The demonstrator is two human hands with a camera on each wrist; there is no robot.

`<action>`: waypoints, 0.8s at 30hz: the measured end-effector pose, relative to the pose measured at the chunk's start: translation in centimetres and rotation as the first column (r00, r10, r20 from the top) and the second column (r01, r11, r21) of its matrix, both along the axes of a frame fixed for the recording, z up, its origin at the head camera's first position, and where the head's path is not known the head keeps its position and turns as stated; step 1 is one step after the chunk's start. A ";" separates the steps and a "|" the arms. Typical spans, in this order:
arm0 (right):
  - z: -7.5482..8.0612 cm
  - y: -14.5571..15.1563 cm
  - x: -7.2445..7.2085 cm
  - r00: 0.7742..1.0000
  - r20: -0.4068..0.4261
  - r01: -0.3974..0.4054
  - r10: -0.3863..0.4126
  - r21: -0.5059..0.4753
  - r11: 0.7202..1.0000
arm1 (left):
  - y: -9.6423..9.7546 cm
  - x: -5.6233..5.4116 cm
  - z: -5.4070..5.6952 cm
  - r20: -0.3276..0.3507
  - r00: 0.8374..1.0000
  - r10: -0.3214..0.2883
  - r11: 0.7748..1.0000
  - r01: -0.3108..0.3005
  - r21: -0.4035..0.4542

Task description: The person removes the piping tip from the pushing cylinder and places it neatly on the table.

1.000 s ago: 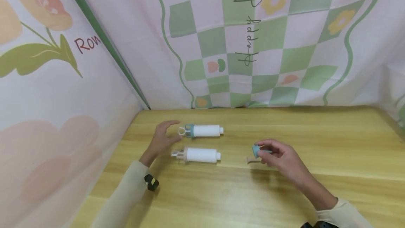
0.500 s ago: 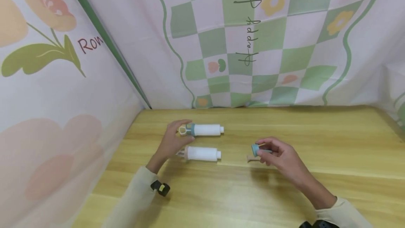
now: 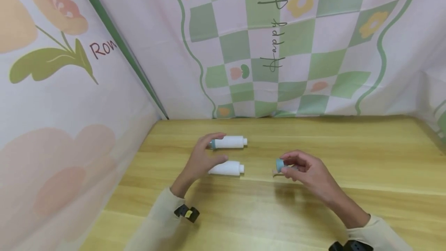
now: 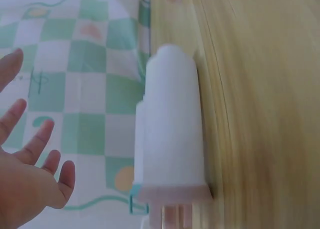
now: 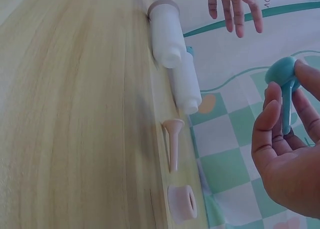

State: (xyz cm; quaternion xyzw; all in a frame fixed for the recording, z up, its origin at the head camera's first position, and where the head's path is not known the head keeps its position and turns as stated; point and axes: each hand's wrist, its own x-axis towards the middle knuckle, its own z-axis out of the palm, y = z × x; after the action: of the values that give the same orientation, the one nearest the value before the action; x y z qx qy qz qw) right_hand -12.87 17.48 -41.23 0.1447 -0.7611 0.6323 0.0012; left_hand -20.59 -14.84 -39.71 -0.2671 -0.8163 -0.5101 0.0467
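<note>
My right hand (image 3: 310,169) pinches a teal funnel-like piece with a thin stem (image 5: 282,71) between thumb and fingers, above the table. On the left of the table lie two white cylinders with narrow tips pointing right. The far cylinder (image 3: 230,141) has a teal collar, and the near cylinder (image 4: 172,124) has a pale pink one. Over their collar ends reaches my left hand (image 3: 201,160), fingers spread and thumb apart, holding nothing. In the head view it hides the near collar and part of the far one.
A pink funnel-like piece with a stem (image 5: 173,141) lies on the wooden table (image 3: 244,212) below the right hand. Beside it is a pink ring (image 5: 182,204). Printed cloth (image 3: 139,18) hangs along the table's back and left edges.
My left hand has moved right, from the looped end of the far cylinder to over both collars. My right hand keeps its hold on the teal piece, nearly in place.
</note>
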 end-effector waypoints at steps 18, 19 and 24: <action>-0.1 -0.5 -0.1 1.000 0.001 0.028 -0.028 -0.009 1.000 | 4.8 2.0 -1.4 0.178 0.960 -0.216 0.970 0.191 0.150; -0.2 -0.6 0.0 1.000 -0.004 0.027 -0.027 -0.012 1.000 | 5.1 2.1 -1.5 0.188 0.954 -0.232 0.967 0.204 0.155; -0.3 -0.8 0.0 1.000 -0.013 0.017 -0.017 -0.018 1.000 | 6.3 2.5 -1.6 0.194 0.946 -0.258 0.958 0.225 0.175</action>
State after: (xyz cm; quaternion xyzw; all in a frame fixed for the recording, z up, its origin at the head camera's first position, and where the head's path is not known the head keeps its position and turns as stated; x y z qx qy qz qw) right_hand -12.91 16.67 -41.54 0.1425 -0.7564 0.6383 0.0129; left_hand -18.07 -8.56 -41.36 -0.3043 -0.7365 -0.5982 -0.0848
